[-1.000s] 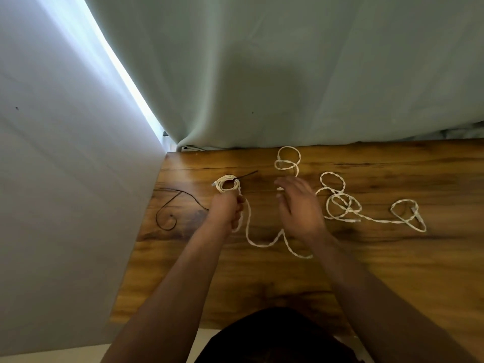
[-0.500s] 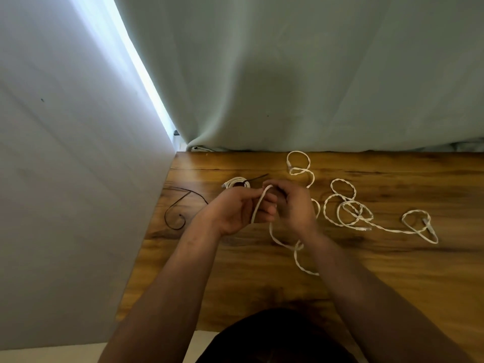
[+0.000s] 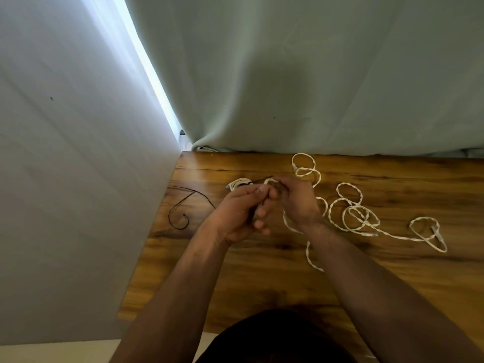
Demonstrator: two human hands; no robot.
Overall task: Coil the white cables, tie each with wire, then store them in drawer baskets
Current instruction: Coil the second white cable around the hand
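Cable (image 3: 307,254), white and twisted, is clenched in both grips, which meet above the tabletop (image 3: 251,289) a little in from its far left corner. The left grip (image 3: 235,213) and right grip (image 3: 296,203) press knuckle to knuckle, fingers curled round the strand, and a small loop of it shows just above the fingertips; how the strand runs inside them is hidden. From under the right wrist the cable trails toward the near edge, and another stretch curls back to two loops at the far edge. Just beyond the left grip, toward the far edge, lies a coil (image 3: 237,184) of white cable, with a short dark wire end sticking out toward the hands. A loose black wire (image 3: 183,199) curves along the left edge, apart from the coil. Toward the right edge a second cable (image 3: 360,214) sprawls in overlapping loops, its tail ending in one more loop with a plug. A pale curtain (image 3: 288,74) hangs at the far edge, a grey wall (image 3: 65,179) along the left.
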